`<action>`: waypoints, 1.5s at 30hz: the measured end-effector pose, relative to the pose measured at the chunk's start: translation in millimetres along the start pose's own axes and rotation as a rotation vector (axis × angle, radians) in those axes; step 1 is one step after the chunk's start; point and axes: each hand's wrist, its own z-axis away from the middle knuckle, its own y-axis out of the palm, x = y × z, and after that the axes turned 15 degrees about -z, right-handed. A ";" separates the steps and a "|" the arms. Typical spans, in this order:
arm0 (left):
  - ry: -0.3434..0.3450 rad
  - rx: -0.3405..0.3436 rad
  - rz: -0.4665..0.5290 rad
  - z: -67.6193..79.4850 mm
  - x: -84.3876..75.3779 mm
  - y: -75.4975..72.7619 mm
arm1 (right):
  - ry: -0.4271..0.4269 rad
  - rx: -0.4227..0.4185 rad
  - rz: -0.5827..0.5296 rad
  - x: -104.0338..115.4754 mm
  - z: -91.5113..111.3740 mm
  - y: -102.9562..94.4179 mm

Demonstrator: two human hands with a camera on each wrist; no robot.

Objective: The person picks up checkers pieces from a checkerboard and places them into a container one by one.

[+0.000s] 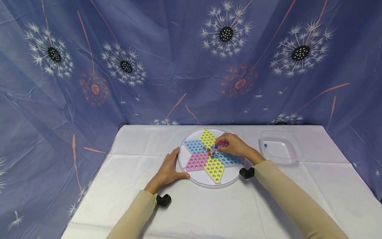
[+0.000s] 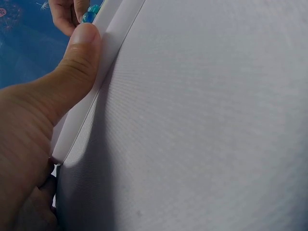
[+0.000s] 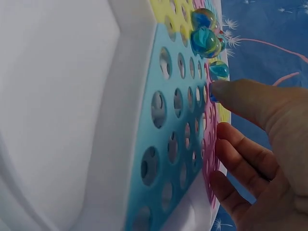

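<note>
The fingers of the right hand (image 1: 232, 145) pinched a blue marble (image 1: 216, 147) at the board (image 1: 231, 174), other marbles (image 3: 204, 42) crowding just left of them. The left hand (image 1: 168, 171) had its fingers spread against the board's rim. Right of the right fingers, a clear tub (image 1: 279, 150) held one marble; beyond them hung a dandelion-printed cloth (image 1: 179, 66).

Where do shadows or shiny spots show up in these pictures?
Head view: soft shadow on the tablecloth beside the right sleeve; left wrist view: a darker shadow along the board's rim; right wrist view: small highlights on the glassy marbles.
</note>
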 end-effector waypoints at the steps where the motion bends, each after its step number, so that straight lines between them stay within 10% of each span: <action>1: 0.003 -0.001 -0.003 -0.4 0.3 0.2 | -0.004 -0.006 0.005 -0.6 -0.4 0.7; 45: 0.027 -0.018 -0.006 1.6 -2.2 0.0 | -0.038 -0.003 0.084 4.8 -2.3 1.8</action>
